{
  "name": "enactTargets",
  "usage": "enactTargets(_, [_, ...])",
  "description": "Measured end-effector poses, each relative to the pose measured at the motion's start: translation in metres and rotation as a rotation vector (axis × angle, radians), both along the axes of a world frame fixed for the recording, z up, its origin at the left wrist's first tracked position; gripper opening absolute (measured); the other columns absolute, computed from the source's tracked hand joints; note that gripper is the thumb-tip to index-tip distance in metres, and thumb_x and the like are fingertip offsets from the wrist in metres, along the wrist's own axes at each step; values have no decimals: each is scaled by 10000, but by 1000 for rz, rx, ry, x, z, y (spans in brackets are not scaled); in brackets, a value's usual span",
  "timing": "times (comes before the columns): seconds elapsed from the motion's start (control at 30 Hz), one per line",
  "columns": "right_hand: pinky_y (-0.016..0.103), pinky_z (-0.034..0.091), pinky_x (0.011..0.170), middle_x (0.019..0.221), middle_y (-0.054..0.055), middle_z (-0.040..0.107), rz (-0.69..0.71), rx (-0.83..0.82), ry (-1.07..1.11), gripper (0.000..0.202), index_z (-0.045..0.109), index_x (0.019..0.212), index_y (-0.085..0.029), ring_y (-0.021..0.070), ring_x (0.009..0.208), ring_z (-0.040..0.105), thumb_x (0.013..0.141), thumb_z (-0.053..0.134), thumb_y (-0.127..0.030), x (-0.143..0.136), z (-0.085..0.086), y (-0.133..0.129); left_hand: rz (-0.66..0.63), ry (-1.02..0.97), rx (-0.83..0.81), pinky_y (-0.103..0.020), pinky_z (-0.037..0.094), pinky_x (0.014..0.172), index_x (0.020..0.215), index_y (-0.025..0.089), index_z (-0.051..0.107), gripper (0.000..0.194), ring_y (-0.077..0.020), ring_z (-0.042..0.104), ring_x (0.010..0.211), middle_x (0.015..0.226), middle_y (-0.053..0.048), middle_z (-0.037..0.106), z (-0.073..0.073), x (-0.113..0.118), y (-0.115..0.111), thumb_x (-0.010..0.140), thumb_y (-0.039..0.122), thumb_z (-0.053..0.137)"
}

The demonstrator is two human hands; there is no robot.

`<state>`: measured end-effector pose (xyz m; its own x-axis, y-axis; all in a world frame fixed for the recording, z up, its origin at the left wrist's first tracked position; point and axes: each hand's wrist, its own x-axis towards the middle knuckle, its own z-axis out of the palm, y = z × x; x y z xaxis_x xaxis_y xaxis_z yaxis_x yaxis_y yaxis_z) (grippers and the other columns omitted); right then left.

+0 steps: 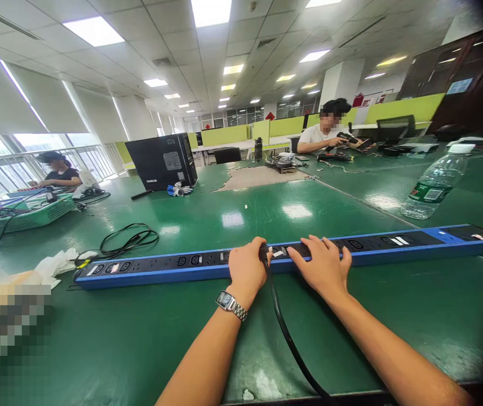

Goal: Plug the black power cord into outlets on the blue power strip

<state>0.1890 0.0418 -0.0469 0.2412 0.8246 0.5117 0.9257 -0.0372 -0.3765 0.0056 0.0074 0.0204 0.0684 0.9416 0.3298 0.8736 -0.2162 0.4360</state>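
Across the green table lies a long power strip (152, 273) with a blue casing and a black face full of sockets. My left hand (247, 265), with a metal-band watch on its wrist, is closed around a black plug (264, 252) at the strip's middle. From this plug a thick black cable (286, 327) runs down over the table's near edge. Whether the plug's pins sit in a socket is hidden. Just to the right, my right hand (323, 262) rests on the strip with fingers spread, holding nothing.
A water bottle (435, 180) stands at right behind the strip. Coiled black cord (129, 239) lies at left, near a green basket (51, 211) of cables. Farther back are a black computer tower (163, 162) and two people (323, 135) seated at the table.
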Motion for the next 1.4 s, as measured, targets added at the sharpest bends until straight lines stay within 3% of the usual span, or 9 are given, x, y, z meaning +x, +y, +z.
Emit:
enactTargets(0.13, [590,131,1121,1346,101,620,-4,9,6,605,678,1157,-202,326,1298,426,867,357,-625,0,0,1,1,-40,-27,-291,498,767,1166,293,653,282,-223,702,864,926,-29,766,1,-11,-5,887,330,634])
enactTargets(0.3, [587,124,1127,1371,107,600,-10,-23,-2,625,671,1187,-189,324,1314,415,874,345,-621,-1,1,0,0,20,10,-313,491,804,1138,291,671,266,-237,698,877,928,-34,765,1,-13,-7,873,297,649])
enactTargets(0.67, [588,122,1136,1384,104,594,-4,-33,5,625,668,1198,-187,318,1331,409,882,342,-617,-1,4,-3,-108,-149,105,-264,475,786,1130,253,687,256,-171,665,815,927,-6,759,-14,-24,2,876,265,653])
enactTargets(0.87, [585,116,1141,1390,104,589,-6,-48,8,625,669,1198,-183,317,1339,404,875,362,-622,-1,5,-2,-114,-150,40,-256,472,739,1161,256,678,300,-168,659,774,890,1,758,-10,-29,7,861,257,671])
enactTargets(0.97, [588,119,1138,1390,112,588,-11,-42,-1,625,667,1200,-178,322,1332,407,879,363,-619,-2,4,-2,-113,-113,25,-275,477,758,1156,261,678,297,-179,667,788,897,-2,761,-8,-27,6,860,253,674])
enactTargets(1.13, [589,127,1131,1376,117,593,-13,-19,-13,632,666,1196,-181,324,1319,412,883,348,-628,-1,1,-1,-28,-40,116,-373,448,931,1156,250,670,266,-223,673,938,992,-36,758,-10,-22,1,892,248,637])
enactTargets(1.3, [588,127,1128,1357,112,606,-18,0,-20,614,669,1182,-185,322,1308,417,885,352,-618,-2,1,-1,-103,-189,29,-323,482,847,1115,247,688,254,-192,661,830,917,-10,758,-11,-27,0,868,310,682])
enactTargets(1.4, [591,131,1125,1354,108,611,-22,6,-19,605,675,1172,-187,326,1307,418,883,357,-612,-2,1,0,-108,-228,50,-359,465,917,1088,251,694,223,-188,664,839,925,4,760,-12,-24,0,876,318,675])
